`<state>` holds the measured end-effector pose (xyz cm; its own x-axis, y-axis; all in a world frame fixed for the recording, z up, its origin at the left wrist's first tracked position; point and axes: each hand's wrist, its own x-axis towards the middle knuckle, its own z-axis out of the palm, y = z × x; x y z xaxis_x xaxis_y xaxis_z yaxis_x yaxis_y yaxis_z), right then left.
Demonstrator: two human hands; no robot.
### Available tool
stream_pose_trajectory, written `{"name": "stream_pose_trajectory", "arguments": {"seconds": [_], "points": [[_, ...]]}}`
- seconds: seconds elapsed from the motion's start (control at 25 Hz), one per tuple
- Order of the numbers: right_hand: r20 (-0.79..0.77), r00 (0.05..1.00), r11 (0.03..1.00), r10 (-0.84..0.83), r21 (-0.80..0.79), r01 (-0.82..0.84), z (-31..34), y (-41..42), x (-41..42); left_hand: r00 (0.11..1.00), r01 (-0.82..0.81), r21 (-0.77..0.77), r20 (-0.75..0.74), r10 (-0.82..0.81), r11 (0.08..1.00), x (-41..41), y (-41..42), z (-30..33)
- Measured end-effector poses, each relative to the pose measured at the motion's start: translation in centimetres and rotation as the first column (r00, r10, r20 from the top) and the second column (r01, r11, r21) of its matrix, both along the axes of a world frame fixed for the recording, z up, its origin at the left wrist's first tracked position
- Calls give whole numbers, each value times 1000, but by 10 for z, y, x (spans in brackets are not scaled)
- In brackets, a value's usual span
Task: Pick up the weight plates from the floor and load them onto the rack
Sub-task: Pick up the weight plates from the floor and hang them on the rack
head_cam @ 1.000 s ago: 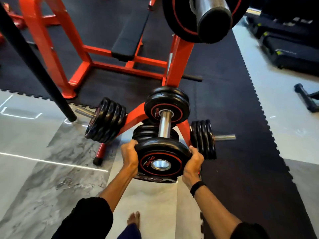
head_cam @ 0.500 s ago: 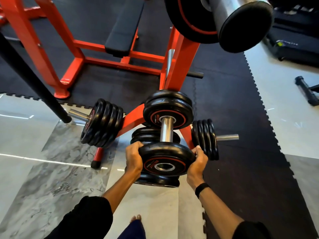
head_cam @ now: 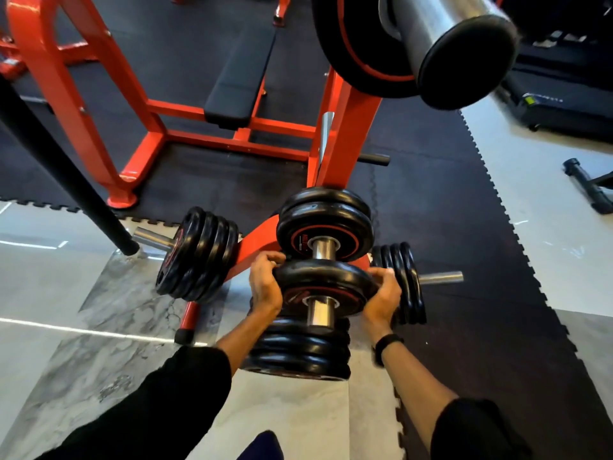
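Note:
A black weight plate with a red ring sits on the chrome peg of the orange rack that points toward me. My left hand grips its left rim and my right hand grips its right rim. The peg's end sticks out through the plate's hole. Two plates hang further back on the same peg. Below the held plate lies a stack of black plates. The rack's left peg holds several plates, the right peg several more.
A barbell sleeve with a large plate juts out overhead at upper right. A black slanted bar crosses the left side. An orange bench frame with a black pad stands behind on rubber mats. A treadmill is at far right.
The held plate has slid along the peg toward the rack; the peg's end now pokes out through its hole. The stack beneath has come into fuller view.

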<state>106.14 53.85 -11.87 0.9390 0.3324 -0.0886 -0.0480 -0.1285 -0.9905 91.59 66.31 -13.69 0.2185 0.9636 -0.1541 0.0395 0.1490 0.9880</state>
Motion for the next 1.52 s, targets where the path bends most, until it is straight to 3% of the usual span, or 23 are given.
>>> {"name": "stream_pose_trajectory", "arguments": {"seconds": [0.12, 0.28, 0.4, 0.52, 0.68, 0.84, 0.92, 0.96, 1.04, 1.12, 1.24, 1.36, 1.52], "points": [[14, 982, 917, -187, -356, 179, 18, 39, 28, 920, -178, -100, -370, 130, 979, 33, 37, 22], [-28, 974, 851, -223, -493, 181, 25, 62, 46, 831, -206, -8, -529, 170, 979, 48, 55, 24], [-82, 975, 846, -207, -515, 137, 26, 54, 45, 812, -230, -76, -564, 148, 970, 43, 50, 22], [-49, 994, 845, -98, -532, 57, 41, 45, 38, 800, -192, -31, -584, 138, 981, 40, 36, 42], [-65, 998, 884, 3, -467, -33, 57, 16, 21, 841, -49, 157, -527, 126, 986, 42, -18, 71], [-146, 986, 900, 79, -415, -134, 82, -46, 26, 882, 129, 438, -461, 99, 890, 57, -93, 104], [-208, 974, 905, 96, -390, -172, 88, -85, 30, 896, 275, 467, -442, -48, 840, 74, -122, 106], [-232, 970, 914, 77, -373, -162, 91, -110, 33, 876, 384, 408, -444, -187, 828, 87, -141, 105], [-268, 963, 924, 38, -357, -136, 98, -170, 42, 758, 611, 233, -449, -473, 756, 117, -187, 105], [-283, 959, 918, -22, -386, -93, 104, -241, 49, 606, 766, 122, -467, -644, 632, 144, -245, 104], [-307, 940, 915, -145, -404, 9, 113, -359, 55, 444, 882, 93, -490, -750, 462, 179, -343, 110], [-284, 875, 876, -393, -405, 262, 124, -502, 53, 236, 970, 69, -488, -840, 233, 211, -472, 128], [-242, 636, 671, -733, -412, 617, 127, -706, 8, -121, 987, 31, -491, -863, -156, 221, -671, 138]]}}
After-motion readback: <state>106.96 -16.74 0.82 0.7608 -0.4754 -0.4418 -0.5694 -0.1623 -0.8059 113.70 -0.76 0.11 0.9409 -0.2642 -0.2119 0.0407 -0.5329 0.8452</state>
